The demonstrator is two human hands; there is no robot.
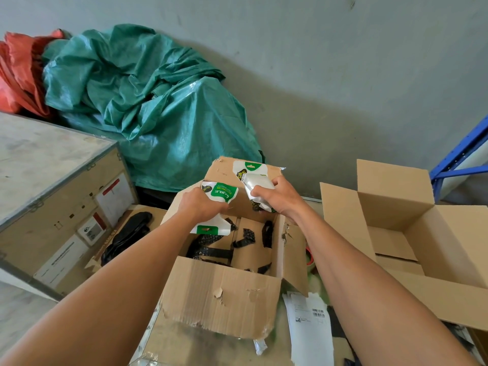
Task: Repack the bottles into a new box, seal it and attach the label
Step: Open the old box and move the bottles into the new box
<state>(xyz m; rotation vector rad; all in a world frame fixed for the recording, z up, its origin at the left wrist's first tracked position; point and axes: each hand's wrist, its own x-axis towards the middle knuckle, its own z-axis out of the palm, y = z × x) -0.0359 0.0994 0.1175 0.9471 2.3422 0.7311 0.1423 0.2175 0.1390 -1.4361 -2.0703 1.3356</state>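
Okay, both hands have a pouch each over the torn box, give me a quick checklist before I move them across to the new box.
1. Left hand grip on its white and green pouch: ok, fingers wrapped around it.
2. Right hand grip on its pouch: ok.
3. New box open, flaps up: ok.
4. New box has room: ok, the visible inside is bare.
5. Torn box emptied: cannot tell; black wrap scraps lie inside, corners hidden.
6. Label sheet within reach: ok, lying beside the torn box.
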